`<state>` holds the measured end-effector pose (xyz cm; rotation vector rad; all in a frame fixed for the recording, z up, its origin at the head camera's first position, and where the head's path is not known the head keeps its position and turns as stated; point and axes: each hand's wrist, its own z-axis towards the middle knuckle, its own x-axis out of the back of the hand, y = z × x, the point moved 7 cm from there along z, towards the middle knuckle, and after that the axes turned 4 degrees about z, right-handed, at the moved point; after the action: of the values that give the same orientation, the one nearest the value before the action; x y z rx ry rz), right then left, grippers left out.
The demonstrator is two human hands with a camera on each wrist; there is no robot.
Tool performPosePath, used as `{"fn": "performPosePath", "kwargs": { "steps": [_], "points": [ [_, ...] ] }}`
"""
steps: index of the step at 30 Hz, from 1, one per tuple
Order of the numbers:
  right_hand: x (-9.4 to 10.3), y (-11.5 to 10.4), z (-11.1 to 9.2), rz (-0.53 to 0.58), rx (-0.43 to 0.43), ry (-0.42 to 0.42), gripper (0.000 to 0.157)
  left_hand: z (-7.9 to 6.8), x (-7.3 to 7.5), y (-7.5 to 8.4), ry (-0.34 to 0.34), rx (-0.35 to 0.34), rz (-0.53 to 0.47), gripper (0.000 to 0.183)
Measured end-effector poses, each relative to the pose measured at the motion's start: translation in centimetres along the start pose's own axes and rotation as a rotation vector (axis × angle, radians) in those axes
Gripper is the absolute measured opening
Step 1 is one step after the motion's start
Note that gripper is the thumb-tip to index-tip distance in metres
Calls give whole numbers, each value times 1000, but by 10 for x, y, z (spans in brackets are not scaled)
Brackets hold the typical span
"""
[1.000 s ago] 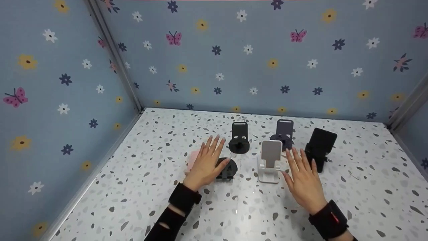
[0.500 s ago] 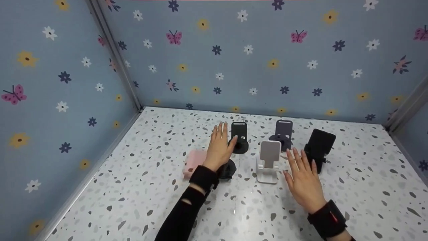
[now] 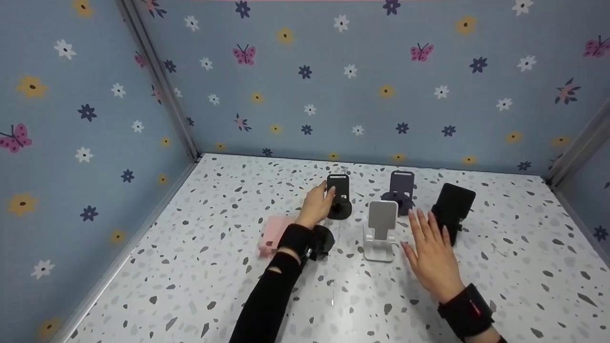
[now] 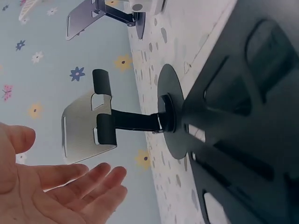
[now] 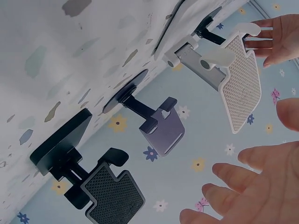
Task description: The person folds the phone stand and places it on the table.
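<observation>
My left hand is at the left side of a black phone stand with a round base, at the back of the table. In the left wrist view, the thumb and fingers are spread apart around the edge of the stand's plate, gripping nothing. My right hand is held flat, palm down and fingers extended, between a white phone stand and a black phone stand with a broad plate. The right wrist view shows its fingers relaxed, with nothing in them.
A dark purple phone stand stands behind the white one. A pink stand and a dark round-based stand are beside and partly behind my left wrist. Flower-patterned walls border the speckled table.
My left hand has moved forward and right, from over the pink and dark stands to the rear black phone stand, its fingers now bending round the plate's side. The right hand stays nearly still.
</observation>
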<state>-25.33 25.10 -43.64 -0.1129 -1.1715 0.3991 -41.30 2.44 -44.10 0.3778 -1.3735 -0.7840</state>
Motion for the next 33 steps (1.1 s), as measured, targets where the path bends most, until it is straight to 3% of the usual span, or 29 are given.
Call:
{"fn": "performPosePath", "kwargs": {
  "steps": [8, 14, 19, 26, 33],
  "points": [
    [1, 1, 0, 1, 8, 18, 65, 9, -5, -6, 51, 32, -6, 30],
    [1, 2, 0, 5, 5, 15, 66, 16, -1, -4, 75, 20, 22, 14],
    [2, 4, 1, 11, -4, 13, 66, 17, 5, 0, 98, 19, 23, 11],
    [4, 5, 1, 9, -5, 24, 66, 16, 7, 10, 62, -20, -43, 10],
    [5, 4, 1, 16, -16, 7, 67, 12, 23, 22, 88, -55, -117, 11]
  ]
}}
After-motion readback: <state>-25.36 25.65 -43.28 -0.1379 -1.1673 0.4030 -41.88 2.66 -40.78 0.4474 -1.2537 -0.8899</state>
